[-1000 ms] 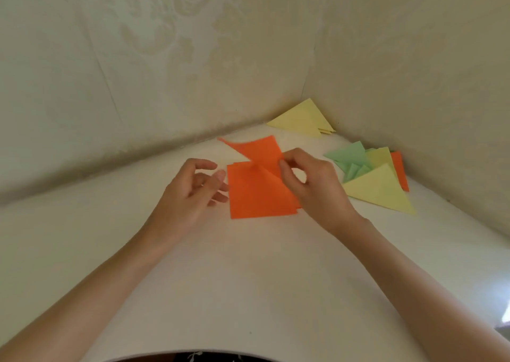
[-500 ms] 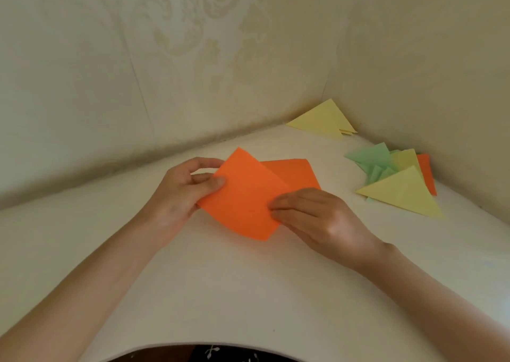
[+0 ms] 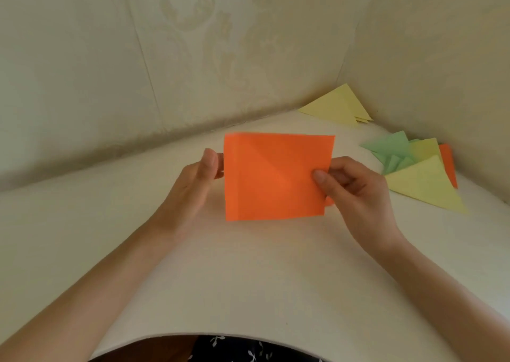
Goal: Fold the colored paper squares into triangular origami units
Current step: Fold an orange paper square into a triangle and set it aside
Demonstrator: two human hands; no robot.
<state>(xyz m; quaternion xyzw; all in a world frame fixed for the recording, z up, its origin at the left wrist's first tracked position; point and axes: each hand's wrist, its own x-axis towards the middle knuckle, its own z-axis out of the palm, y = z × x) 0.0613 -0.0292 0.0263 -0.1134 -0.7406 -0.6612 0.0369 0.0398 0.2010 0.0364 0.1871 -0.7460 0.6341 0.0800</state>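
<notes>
Orange paper square [image 3: 273,176]: held up at centre frame, above white table [image 3: 248,278]. Right edge pinched by right hand [image 3: 356,193]. Left hand [image 3: 193,187] placed at left edge; grasp cannot be told. Folded triangles [image 3: 425,187] piled at right.

Orange paper square [image 3: 276,176]; yellow triangles [image 3: 339,107].

Soft, even daylight, moderately bright, with a yellowish cast; its source cannot be told. The thin orange paper square [image 3: 276,176] casts a faint warm shadow on the white counter [image 3: 248,273]. A dim band runs along the foot of the pale patterned wall [image 3: 110,85]. Detail is slightly soft throughout, and the wide lens bows the counter's near edge.
</notes>
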